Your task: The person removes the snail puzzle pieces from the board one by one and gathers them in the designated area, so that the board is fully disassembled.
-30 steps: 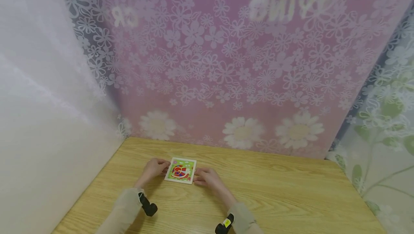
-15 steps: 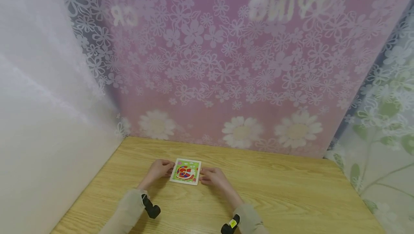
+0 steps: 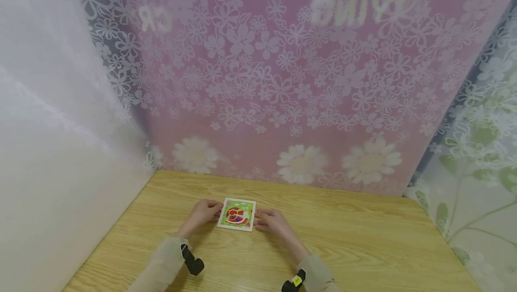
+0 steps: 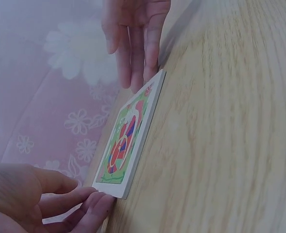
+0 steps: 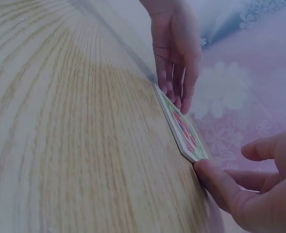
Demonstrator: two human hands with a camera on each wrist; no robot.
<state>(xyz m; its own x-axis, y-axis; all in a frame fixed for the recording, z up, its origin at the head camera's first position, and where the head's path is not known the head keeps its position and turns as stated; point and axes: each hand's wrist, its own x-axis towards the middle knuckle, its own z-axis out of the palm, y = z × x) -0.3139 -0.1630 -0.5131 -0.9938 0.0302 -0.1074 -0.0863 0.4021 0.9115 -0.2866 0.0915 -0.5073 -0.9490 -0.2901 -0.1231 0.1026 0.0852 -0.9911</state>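
Note:
A square picture puzzle board (image 3: 237, 215) with a white border lies flat on the wooden table, showing a red and blue snail on green. My left hand (image 3: 203, 211) is at its left edge, its fingertips (image 4: 98, 203) touching the board's corner in the left wrist view. On the opposite side, my right hand (image 3: 273, 221) has its fingertips (image 5: 204, 167) against the board's edge. Neither hand's fingers wrap around the board; they rest loosely extended beside it.
The wooden table (image 3: 355, 242) reaches back to a pink flowered curtain (image 3: 258, 81). A white sheet (image 3: 60, 148) hangs at the left, and a leafy patterned curtain (image 3: 480, 171) hangs on the right. Black wrist cameras are strapped over both sleeves.
Both hands and the puzzle board between them have shifted to the right across the table. The fingers have stayed at the board's two sides.

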